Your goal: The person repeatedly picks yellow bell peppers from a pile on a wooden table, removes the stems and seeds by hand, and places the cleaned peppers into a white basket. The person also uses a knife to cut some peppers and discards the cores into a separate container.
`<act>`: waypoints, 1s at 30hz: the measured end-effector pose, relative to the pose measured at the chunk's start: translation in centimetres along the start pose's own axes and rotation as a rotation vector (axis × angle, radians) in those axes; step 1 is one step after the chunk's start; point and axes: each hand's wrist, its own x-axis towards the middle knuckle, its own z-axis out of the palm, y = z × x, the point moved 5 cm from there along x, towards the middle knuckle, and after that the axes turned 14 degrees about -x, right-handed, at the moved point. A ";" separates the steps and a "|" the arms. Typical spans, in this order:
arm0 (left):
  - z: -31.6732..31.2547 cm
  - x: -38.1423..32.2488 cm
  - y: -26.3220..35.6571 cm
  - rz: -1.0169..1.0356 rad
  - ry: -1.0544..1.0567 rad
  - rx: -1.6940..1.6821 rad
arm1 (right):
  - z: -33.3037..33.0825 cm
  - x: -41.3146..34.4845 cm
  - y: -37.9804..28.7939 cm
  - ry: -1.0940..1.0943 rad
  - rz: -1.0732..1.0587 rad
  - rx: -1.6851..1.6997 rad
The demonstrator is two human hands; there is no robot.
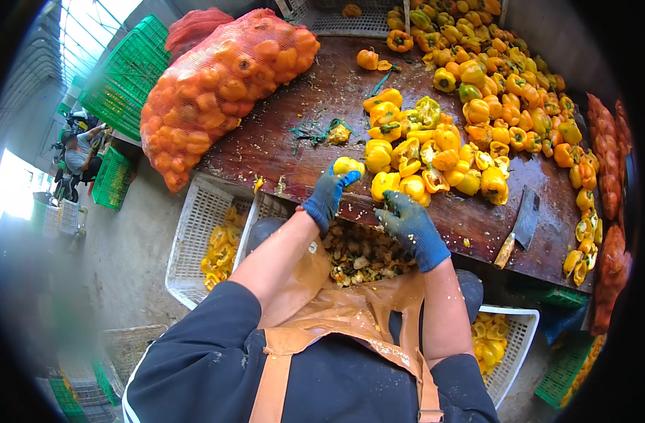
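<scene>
In a blue knit glove, my left hand (330, 190) grips a yellow bell pepper (348, 166) over the front edge of the wooden table (280, 132). My right hand (411, 227), in a soiled blue glove, is at the table edge, thumb and fingers apart, with nothing visible in it. Just beyond its fingertips are yellow bell peppers (413, 186), some whole and some cut open. Below and between my hands, a heap of pepper cores and seeds (365, 259) sits at my orange apron (349, 312). A cleaver (527, 217) with a worn handle lies to the right.
A red mesh sack of peppers (222, 90) lies at the table's left, and a large pepper pile (513, 95) spreads at the back right. White crates (182, 259) (518, 343) with cut peppers flank me. Green crates (127, 79) and another person (79, 150) are at far left.
</scene>
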 end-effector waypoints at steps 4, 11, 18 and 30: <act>5.0 -6.9 2.5 -0.115 -0.135 -0.411 | 1.5 1.0 -1.9 -0.241 0.253 1.061; 6.2 -10.2 3.9 -0.067 -0.242 -0.083 | 2.4 0.1 -2.0 -0.182 0.107 1.046; 7.4 -12.3 5.3 -0.231 -0.293 -0.012 | 1.5 -0.7 -2.2 -0.140 -0.136 0.919; 6.7 -13.1 6.8 -0.395 -0.194 0.768 | 0.7 -1.0 -1.5 -0.195 0.124 1.412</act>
